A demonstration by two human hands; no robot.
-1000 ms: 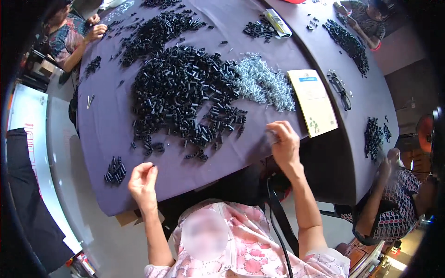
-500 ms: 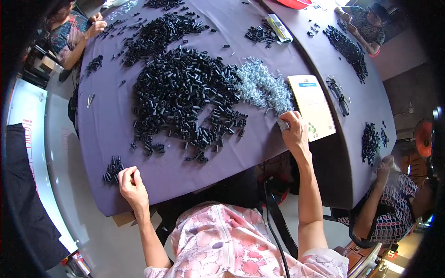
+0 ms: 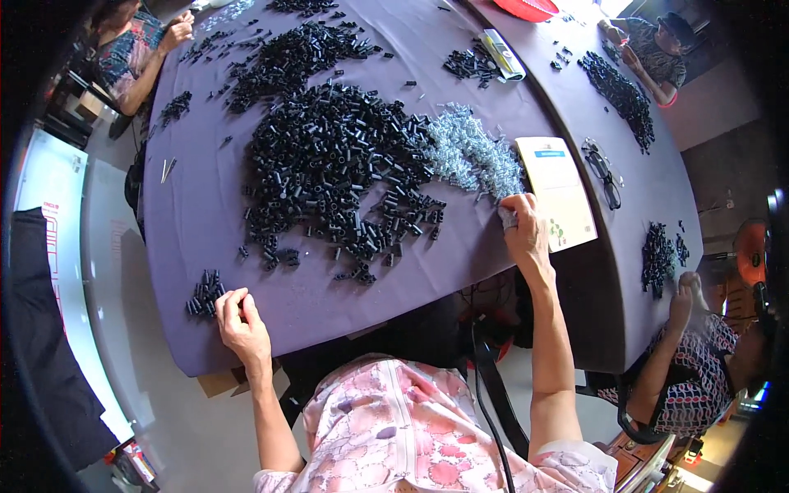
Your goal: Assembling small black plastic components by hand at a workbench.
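My left hand [image 3: 244, 324] is at the table's near left edge, its fingers curled together; whatever they may hold is hidden. Beside it lies a small pile of black tube-shaped plastic pieces [image 3: 205, 294]. On the right, my right hand [image 3: 528, 232] is closed at the near end of a heap of small clear plastic pieces [image 3: 468, 148]. A few clear pieces [image 3: 508, 217] show at its fingertips. Between and beyond my hands spreads a large heap of short black tubes [image 3: 337, 164], some with visible hollow ends.
A cream-coloured booklet [image 3: 563, 193] lies right of my right hand, with eyeglasses [image 3: 606, 177] beyond. A yellow-and-white packet [image 3: 503, 54] and red basket [image 3: 526, 6] are farther back. Several people work around the purple-covered table [image 3: 329, 320] at other black piles [image 3: 620, 99].
The view has shifted slightly, moving the table's contents a little rightward. Both my hands keep nearly the same places and stay closed. A co-worker at the far left has raised their hands slightly.
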